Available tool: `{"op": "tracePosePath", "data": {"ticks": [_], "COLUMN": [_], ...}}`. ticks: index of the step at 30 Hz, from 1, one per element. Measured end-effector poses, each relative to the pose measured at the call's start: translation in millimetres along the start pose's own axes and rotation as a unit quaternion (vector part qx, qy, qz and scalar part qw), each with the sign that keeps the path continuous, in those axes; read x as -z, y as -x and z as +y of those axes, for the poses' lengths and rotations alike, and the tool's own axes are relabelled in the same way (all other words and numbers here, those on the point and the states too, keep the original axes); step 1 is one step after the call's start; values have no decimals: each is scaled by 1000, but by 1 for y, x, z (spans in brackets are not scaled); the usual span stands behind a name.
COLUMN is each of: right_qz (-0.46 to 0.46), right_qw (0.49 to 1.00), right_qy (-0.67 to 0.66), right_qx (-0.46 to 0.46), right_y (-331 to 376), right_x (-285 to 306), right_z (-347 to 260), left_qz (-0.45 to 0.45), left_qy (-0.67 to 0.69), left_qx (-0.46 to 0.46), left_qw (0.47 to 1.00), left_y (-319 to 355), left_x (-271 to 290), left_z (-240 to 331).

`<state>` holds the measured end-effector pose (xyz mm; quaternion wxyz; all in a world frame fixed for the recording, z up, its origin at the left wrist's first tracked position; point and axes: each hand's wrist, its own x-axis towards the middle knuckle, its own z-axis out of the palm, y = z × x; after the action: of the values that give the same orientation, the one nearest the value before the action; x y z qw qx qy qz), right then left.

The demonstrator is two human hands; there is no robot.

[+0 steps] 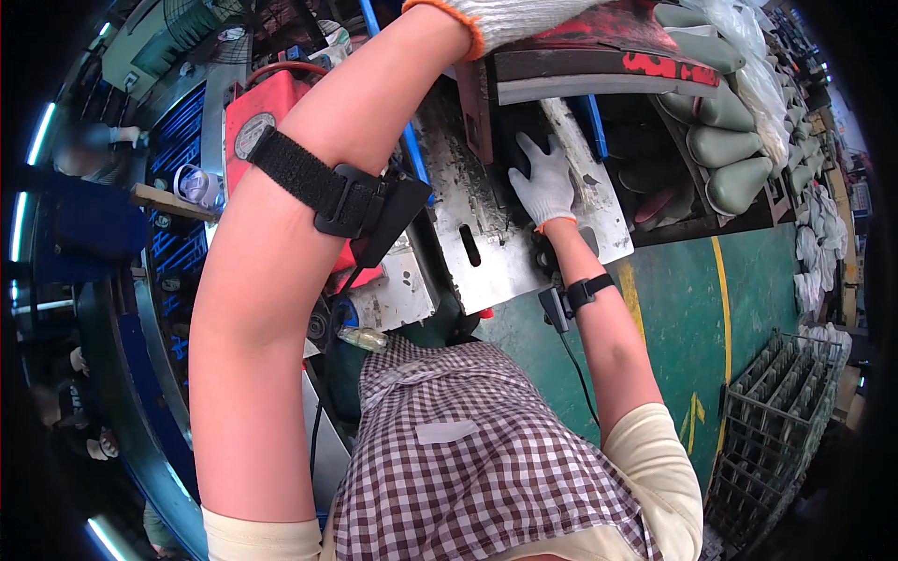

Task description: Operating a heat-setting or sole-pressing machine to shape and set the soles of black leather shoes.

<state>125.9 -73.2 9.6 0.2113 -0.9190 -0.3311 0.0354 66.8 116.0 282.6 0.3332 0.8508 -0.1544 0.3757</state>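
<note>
My left arm stretches up across the view. My left hand (524, 21), in a white knit glove with an orange cuff, is at the top beside a worn red machine head (599, 39); its fingers are cut off or hidden. Lower down, my right hand (544, 182) wears a similar glove. Its fingers and thumb are spread, with nothing seen in them, over a scuffed metal plate (505, 276) below the machine head. Whether the palm touches the plate I cannot tell. Black straps with small cabled devices sit on both arms.
Grey-green rounded forms like shoe lasts (739, 182) fill a rack at right, partly under clear plastic (753, 56). A wire rack (781, 411) stands on the green floor with yellow lines. At left are a red machine part (257, 117) and other people at a distance.
</note>
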Motion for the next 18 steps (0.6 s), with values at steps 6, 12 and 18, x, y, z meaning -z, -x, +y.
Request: {"op": "tracePosePath", "data": {"ticks": [6,12,18], "right_qz": [15,218,154], "right_qw": [999,961,816], "right_qy": [-34,-144,-439], "right_qx": [5,-93,-342], "right_y": [12,110,224], "right_x": [14,27,-27], "right_z": [19,52,110], "left_qz": [46,46,-38], "left_qy": [-33,-131,-155], "left_qx": [29,18,27], "left_qw": [998,990,987], "left_y": [19,70,147], "left_x": [-19,-59,-119], "left_z": [7,18,34]}}
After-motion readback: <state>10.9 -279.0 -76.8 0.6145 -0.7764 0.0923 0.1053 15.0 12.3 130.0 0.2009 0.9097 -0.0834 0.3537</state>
